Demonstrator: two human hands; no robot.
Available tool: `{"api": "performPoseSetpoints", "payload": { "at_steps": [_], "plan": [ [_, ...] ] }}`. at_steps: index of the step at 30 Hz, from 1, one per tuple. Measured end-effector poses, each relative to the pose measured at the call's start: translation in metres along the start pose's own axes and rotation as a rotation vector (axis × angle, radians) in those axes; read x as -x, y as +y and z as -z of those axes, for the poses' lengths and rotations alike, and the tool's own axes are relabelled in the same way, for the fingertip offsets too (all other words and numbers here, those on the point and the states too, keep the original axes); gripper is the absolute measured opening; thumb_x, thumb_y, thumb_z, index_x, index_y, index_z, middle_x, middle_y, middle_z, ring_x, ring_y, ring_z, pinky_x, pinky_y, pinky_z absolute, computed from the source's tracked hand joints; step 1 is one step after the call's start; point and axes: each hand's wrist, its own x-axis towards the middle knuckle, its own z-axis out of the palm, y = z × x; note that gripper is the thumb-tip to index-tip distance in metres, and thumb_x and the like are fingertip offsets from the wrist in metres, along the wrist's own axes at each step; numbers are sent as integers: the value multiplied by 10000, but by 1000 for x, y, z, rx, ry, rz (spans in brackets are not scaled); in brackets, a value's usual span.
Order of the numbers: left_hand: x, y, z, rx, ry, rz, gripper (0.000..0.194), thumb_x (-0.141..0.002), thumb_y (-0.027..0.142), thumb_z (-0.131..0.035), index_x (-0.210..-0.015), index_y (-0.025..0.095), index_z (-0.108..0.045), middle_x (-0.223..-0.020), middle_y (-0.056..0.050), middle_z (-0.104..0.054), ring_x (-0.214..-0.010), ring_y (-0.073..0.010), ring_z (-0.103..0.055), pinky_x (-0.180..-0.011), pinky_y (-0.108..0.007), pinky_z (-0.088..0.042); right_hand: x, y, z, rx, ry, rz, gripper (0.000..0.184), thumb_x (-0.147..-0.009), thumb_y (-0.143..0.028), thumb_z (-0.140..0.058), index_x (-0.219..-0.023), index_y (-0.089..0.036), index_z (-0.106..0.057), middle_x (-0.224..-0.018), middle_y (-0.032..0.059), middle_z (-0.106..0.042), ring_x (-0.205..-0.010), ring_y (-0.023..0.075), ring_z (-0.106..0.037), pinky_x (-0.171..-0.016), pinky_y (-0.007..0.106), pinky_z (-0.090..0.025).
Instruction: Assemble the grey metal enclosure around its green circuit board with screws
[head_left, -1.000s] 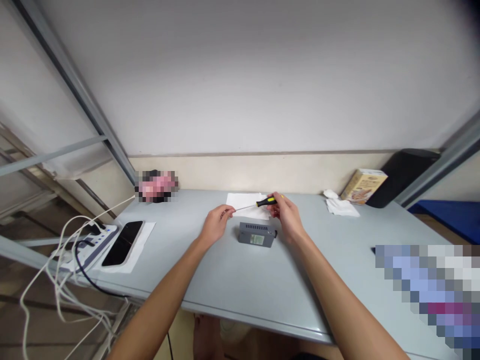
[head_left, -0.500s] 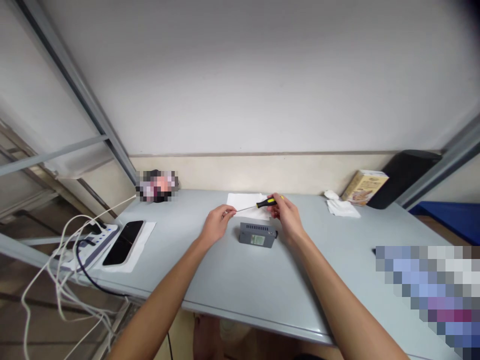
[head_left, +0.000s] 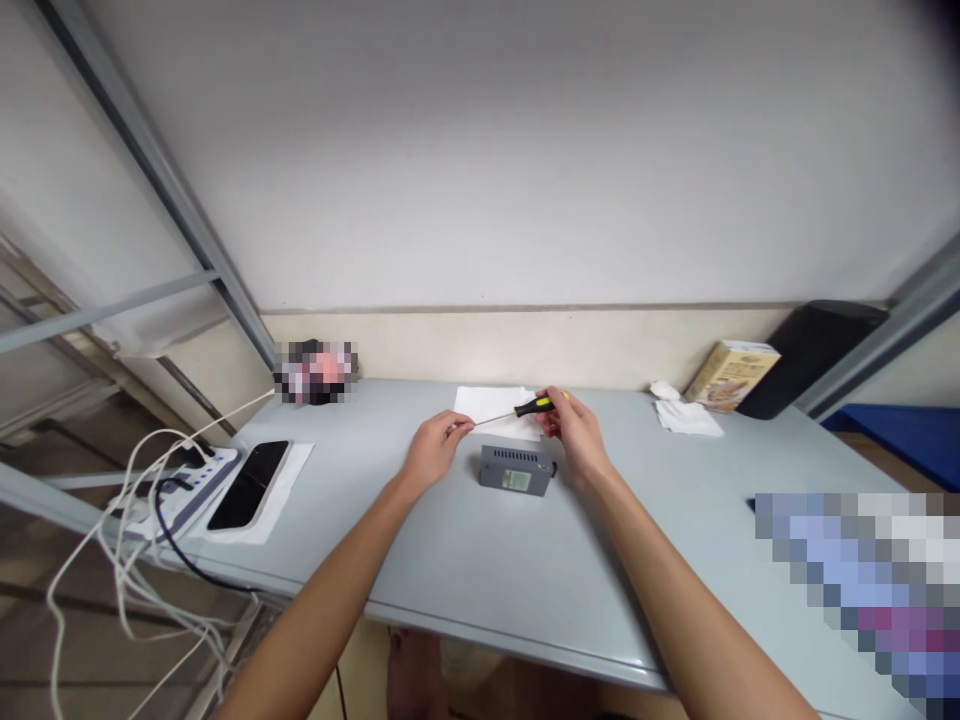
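Note:
A screwdriver [head_left: 531, 406] with a black and yellow handle and a thin metal shaft is held level between my hands. My right hand [head_left: 576, 430] grips its handle. The fingers of my left hand [head_left: 439, 443] are pinched at the tip of the shaft; whether a small part sits there as well, I cannot make out. Just below the shaft, a dark grey vented box [head_left: 516, 471] with a pale label stands on the grey desk [head_left: 480, 570], apart from both hands. Behind the screwdriver lies a white paper sheet [head_left: 487, 400], partly covered by my right hand.
At the left, a phone [head_left: 250, 485] lies on white paper beside a power strip [head_left: 199, 485] with tangled white cables [head_left: 120, 560]. Crumpled tissues [head_left: 688, 417], a yellow box [head_left: 731, 377] and a black object [head_left: 810, 350] are at the back right. Pixelated items sit at both sides.
Both hands keep the same hold on the screwdriver. The whole view has shifted very slightly; nothing else has visibly moved.

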Motion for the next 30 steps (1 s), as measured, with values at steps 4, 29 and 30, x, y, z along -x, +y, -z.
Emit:
{"api": "performPoseSetpoints", "payload": {
  "at_steps": [4,29,30],
  "plan": [
    [0,-1,0,-15,-7,3,203,-979,305,-580,-923,213,-752,-954,-33,-746,-816,-178,-642,-787,-286,-496,1,-1,-1,-4,-2,1,426,-756,-632,-741,-855,-218,-737,-614,-7,-613,-559,140,-453,-563,290,-362],
    [1,4,2,-37,-61,16,232,-992,319,-549,-929,220,-750,-977,-43,-757,-888,-204,-668,-831,-306,-496,0,0,0,-2,11,11,430,-754,-634,-746,-850,-215,-736,-590,-19,-608,-534,131,-455,-546,290,-357],
    [1,3,2,-39,-60,17,233,-992,322,-551,-930,222,-751,-979,-43,-758,-888,-204,-668,-829,-305,-497,-1,1,0,0,12,12,429,-755,-632,-745,-853,-214,-736,-592,-20,-609,-534,131,-456,-546,290,-356]
  ]
}}
